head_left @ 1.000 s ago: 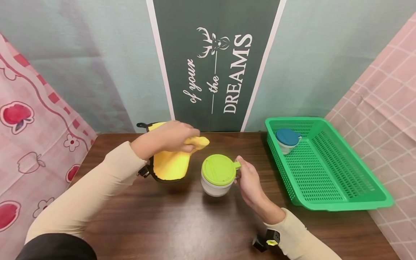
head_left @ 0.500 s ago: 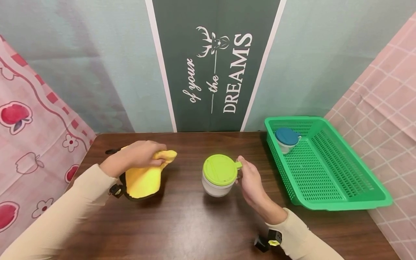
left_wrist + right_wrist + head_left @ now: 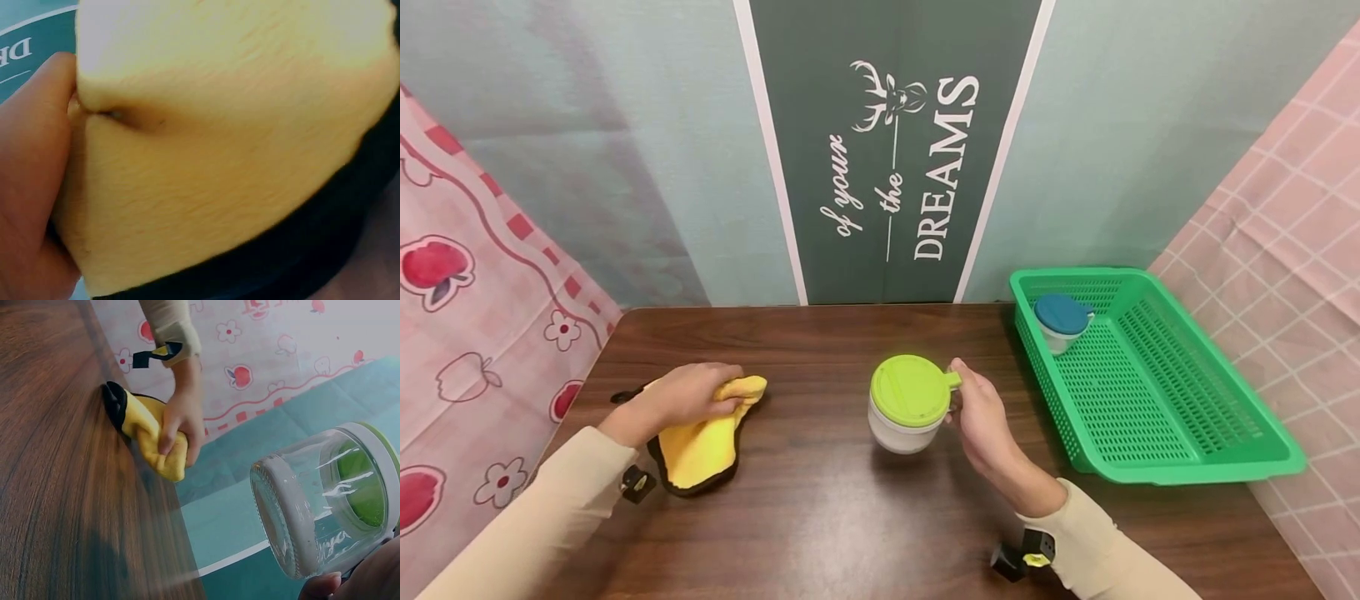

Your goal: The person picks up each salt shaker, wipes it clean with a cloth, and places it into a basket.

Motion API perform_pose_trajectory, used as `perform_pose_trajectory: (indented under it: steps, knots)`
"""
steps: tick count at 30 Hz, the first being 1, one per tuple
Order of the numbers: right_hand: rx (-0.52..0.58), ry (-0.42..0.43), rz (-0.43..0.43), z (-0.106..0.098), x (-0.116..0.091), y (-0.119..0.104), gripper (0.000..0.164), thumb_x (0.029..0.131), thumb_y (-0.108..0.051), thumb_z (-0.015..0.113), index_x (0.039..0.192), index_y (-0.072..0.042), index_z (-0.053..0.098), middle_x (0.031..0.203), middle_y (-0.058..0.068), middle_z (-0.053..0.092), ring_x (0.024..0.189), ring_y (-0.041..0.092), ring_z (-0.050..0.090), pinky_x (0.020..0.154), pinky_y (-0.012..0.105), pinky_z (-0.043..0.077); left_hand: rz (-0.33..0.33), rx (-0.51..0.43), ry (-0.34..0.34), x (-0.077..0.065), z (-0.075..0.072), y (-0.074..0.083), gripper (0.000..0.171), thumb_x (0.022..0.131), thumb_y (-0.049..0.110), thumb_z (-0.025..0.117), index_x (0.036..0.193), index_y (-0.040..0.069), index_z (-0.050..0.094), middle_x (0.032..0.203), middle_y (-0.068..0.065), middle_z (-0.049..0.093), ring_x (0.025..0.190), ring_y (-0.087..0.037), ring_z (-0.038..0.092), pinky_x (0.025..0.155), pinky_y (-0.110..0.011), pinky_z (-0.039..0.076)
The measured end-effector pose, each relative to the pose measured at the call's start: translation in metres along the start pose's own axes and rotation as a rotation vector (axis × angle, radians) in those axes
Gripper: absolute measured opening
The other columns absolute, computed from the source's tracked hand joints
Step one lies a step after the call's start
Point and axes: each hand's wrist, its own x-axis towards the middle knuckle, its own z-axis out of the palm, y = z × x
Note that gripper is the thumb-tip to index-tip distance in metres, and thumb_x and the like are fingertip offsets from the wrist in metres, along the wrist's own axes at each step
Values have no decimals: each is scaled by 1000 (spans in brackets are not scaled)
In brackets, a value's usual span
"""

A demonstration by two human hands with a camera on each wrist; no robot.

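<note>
My left hand (image 3: 688,396) grips a yellow cloth with a black border (image 3: 700,450) at the left of the table, a bunched corner sticking out past the fingers. The cloth fills most of the left wrist view, creased where the fingers pinch it (image 3: 237,162). On the other side, my right hand (image 3: 985,425) holds a clear jar with a green lid (image 3: 910,392) by its handle. In the right wrist view the glass jar (image 3: 300,506) is seen from its base side, raised off the wooden surface, and only part of the hand shows at the lower right corner.
A green perforated basket (image 3: 1195,475) stands on the right side of the brown wooden table (image 3: 820,533). Inside its far left corner sits a similar jar with a blue lid (image 3: 1062,315). Fabric backdrops close off the back and both sides.
My left hand has carried the cloth left and down, away from the jar, to the table's left side. The right hand and the green-lidded jar have stayed nearly in place.
</note>
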Motion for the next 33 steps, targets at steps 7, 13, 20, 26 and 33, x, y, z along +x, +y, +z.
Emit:
perform_pose_trajectory:
  steps: [7,13,20,26,33]
  knots:
    - [5,2,23,-2,2,-2,46,110,-28,40,67,-16,48,63,-3,45,61,14,42,58,25,36,48,45,101,-4,26,-9,16,95,24,71,98,14,59,73,10,45,58,-4,38,55,-26,35]
    - [21,11,25,-6,4,-14,45,111,-28,39,69,-17,49,63,-4,46,62,11,43,58,24,37,63,77,152,-3,32,-10,18,93,22,71,93,15,55,70,9,38,57,-6,33,54,-25,31]
    - [10,-6,0,-17,9,-40,47,111,-32,38,67,-18,49,64,-5,47,63,10,43,59,24,38,47,79,138,-2,31,-10,18,94,25,69,92,16,54,70,9,38,57,-6,33,55,-25,31]
    - [7,-47,-3,-31,16,-63,47,111,-35,36,69,-21,50,65,-6,47,64,9,42,60,25,37,45,70,142,-2,31,-9,17,94,23,69,91,16,54,70,9,38,57,-6,34,54,-25,31]
    - [73,-86,-10,-51,28,-93,43,110,-35,39,74,-20,56,66,-6,51,63,10,41,60,25,35,31,62,123,-3,32,-9,18,95,23,68,90,17,52,70,8,37,57,-6,32,54,-25,30]
